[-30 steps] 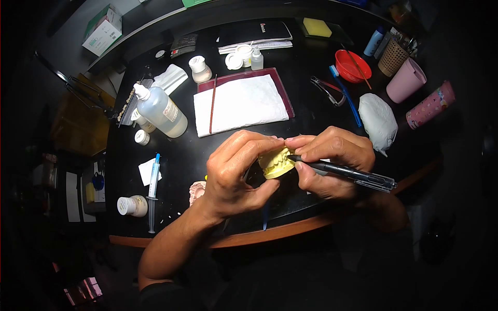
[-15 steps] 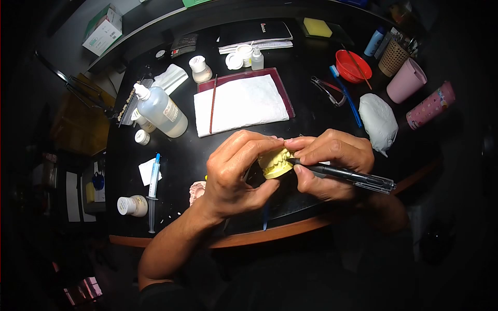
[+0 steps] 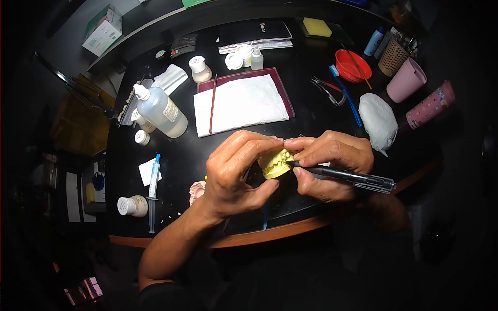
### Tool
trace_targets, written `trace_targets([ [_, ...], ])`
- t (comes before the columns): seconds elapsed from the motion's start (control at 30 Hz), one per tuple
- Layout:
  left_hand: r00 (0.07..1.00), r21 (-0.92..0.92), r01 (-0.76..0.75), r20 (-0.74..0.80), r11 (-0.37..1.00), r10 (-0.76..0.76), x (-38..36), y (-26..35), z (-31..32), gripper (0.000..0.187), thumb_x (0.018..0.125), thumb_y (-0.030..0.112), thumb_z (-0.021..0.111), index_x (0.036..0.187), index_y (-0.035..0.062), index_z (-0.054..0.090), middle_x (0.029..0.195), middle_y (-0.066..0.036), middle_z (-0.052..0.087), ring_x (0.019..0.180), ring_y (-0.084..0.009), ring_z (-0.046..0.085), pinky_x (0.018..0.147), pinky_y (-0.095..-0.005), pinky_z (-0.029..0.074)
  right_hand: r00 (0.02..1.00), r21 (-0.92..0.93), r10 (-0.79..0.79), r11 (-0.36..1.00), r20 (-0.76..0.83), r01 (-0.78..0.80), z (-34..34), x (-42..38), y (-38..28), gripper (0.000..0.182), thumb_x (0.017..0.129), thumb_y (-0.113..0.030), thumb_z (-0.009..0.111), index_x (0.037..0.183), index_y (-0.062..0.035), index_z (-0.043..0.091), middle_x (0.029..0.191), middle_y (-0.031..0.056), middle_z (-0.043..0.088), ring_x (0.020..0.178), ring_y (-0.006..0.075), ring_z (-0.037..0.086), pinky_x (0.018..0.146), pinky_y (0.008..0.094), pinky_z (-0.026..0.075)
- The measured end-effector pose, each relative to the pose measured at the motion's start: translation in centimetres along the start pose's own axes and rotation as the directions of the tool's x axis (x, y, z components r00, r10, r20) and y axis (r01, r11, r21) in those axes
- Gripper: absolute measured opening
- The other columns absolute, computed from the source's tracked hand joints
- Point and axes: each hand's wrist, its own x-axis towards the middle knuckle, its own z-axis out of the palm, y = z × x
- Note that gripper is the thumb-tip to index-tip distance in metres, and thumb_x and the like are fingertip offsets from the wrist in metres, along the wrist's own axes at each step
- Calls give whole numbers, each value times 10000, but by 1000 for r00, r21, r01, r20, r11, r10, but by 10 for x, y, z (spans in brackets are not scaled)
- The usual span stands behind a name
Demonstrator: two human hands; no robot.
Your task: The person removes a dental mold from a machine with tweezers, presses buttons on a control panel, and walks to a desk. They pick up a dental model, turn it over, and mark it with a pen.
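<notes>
My left hand (image 3: 236, 173) is closed round a yellow dental cast (image 3: 275, 164), fingers over its top and thumb beneath. Teeth show along the side of the cast that faces my right hand. A black pen (image 3: 345, 175) with a clear end is gripped in my right hand (image 3: 332, 160), its tip at the teeth of the cast. The right fingertips also meet the cast's upper edge beside the left fingertips. A pink dental cast (image 3: 197, 192) lies on the table, partly hidden behind my left wrist.
A white folded towel (image 3: 244, 103) bearing a thin brush lies beyond my hands. At left stand a large squeeze bottle (image 3: 163, 111), a syringe (image 3: 154, 192) and a small jar (image 3: 132, 206). To the right are a white lump (image 3: 377, 122), a blue toothbrush (image 3: 346, 96) and a red bowl (image 3: 353, 66).
The pen tip has shifted very slightly along the yellow cast. Both hands otherwise keep the same hold and place.
</notes>
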Motion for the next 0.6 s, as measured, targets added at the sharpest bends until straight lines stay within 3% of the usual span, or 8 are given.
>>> trace_targets([
  [0.37,1000,40,-15,26,999,14,-1,-3,-1,519,625,42,806,1134,-42,752,1052,-174,762,920,-267,760,810,-349,616,1000,11,18,1000,1,-18,1,0,-1,172,814,51,807,929,-4,691,841,105,736,779,188,766,979,480,662],
  [0.6,1000,6,0,-5,1000,0,1,1,0,483,631,10,792,1110,1,738,1033,-138,751,909,-286,746,780,-362,601,1000,-17,0,1000,-20,0,0,0,1,176,810,55,808,927,0,690,844,112,741,804,203,781,951,457,674],
])
